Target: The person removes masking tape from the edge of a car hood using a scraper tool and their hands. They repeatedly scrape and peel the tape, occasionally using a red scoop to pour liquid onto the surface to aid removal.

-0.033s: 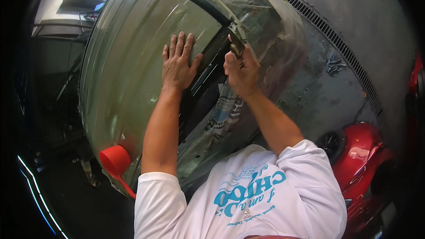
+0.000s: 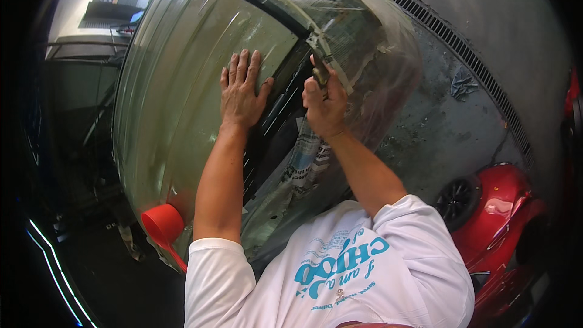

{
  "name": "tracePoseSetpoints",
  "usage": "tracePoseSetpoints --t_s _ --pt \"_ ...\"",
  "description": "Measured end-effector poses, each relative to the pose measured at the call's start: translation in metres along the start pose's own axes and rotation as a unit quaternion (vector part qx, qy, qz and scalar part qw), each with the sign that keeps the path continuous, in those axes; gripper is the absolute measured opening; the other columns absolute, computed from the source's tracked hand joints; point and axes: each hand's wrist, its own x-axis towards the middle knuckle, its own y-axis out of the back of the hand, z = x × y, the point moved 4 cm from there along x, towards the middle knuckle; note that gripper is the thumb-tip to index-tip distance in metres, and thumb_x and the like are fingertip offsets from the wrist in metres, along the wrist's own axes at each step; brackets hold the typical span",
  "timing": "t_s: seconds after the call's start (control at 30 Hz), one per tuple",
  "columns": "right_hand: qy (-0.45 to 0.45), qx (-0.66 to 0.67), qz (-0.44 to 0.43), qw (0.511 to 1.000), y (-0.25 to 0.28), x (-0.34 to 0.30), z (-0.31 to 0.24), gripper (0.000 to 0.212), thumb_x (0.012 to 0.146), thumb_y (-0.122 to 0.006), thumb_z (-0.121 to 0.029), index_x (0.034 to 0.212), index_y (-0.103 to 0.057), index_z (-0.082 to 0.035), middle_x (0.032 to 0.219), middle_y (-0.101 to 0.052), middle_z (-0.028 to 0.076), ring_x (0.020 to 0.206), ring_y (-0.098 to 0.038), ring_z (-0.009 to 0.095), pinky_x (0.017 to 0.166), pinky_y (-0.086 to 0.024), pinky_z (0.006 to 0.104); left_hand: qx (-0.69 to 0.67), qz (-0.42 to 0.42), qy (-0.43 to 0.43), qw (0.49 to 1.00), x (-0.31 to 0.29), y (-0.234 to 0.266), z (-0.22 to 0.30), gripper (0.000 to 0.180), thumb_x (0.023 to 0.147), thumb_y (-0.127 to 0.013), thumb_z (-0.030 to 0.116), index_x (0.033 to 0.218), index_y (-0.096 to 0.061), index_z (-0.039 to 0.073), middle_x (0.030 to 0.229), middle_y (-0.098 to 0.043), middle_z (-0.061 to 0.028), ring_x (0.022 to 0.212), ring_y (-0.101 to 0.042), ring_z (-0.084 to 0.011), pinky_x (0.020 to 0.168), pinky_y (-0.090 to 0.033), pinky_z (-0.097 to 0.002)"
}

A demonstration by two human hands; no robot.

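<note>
My left hand (image 2: 242, 97) lies flat on a vehicle's dull greenish roof panel (image 2: 176, 97), fingers spread and pointing away from me, thumb near the panel's black right edge strip (image 2: 282, 94). Just to the right, my right hand (image 2: 327, 106) is closed around a short dark hand tool (image 2: 320, 74). Its exact kind is hard to make out. The tool's far end is close to the black strip and the taped masking film (image 2: 346, 36) beside it. My fingers hide much of its grip.
A red plastic dipper (image 2: 163, 226) rests on the roof's near left part. Printed masking paper (image 2: 303, 155) hangs along the side. A crumpled cloth (image 2: 463, 87) lies on the grey floor by a drain grate (image 2: 467, 48). At the lower right stands a red car (image 2: 498, 206).
My right hand and the dark tool have come slightly nearer along the black strip. My left hand stays flat on the roof. The whole view has shifted a little.
</note>
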Motion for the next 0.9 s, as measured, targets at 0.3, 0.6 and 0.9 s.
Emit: tracePoseSetpoints --t_s 0.3,0.6,0.9 --pt "0.238 -0.049 0.063 0.968 -0.008 -0.009 0.013 0.049 0.102 -0.068 -0.023 0.141 -0.056 0.005 0.103 -0.077 0.020 0.084 -0.079 0.031 0.074 -0.063 0.0372 -0.094 -0.073 0.004 0.993 0.101 -0.017 0.033 0.075 0.111 -0.043 0.049 0.170 -0.028 0.006 0.178 -0.024 -0.0197 0.166 -0.017 -0.0383 0.134 -0.012 -0.0553" --pt "0.252 -0.056 0.065 0.964 -0.007 -0.012 0.015 0.048 0.104 -0.064 -0.030 0.137 -0.057 0.005 0.091 -0.075 0.015 0.076 -0.078 0.031 0.073 -0.063 0.0402 0.020 -0.099 -0.137 0.985 0.084 -0.012 0.042 0.076 0.104 -0.053 0.034 0.171 -0.028 0.008 0.179 -0.024 -0.0143 0.166 -0.016 -0.0406 0.132 -0.013 -0.0642" --pt "0.232 -0.050 0.061 0.969 -0.011 -0.013 0.017 0.050 0.094 -0.076 -0.025 0.133 -0.059 0.000 0.112 -0.075 0.019 0.090 -0.077 0.038 0.079 -0.063 0.0416 -0.048 -0.107 -0.184 0.976 0.071 -0.002 0.059 0.068 0.097 -0.052 0.024 0.162 -0.046 0.007 0.175 -0.034 -0.0143 0.164 -0.019 -0.0438 0.128 -0.012 -0.0754"
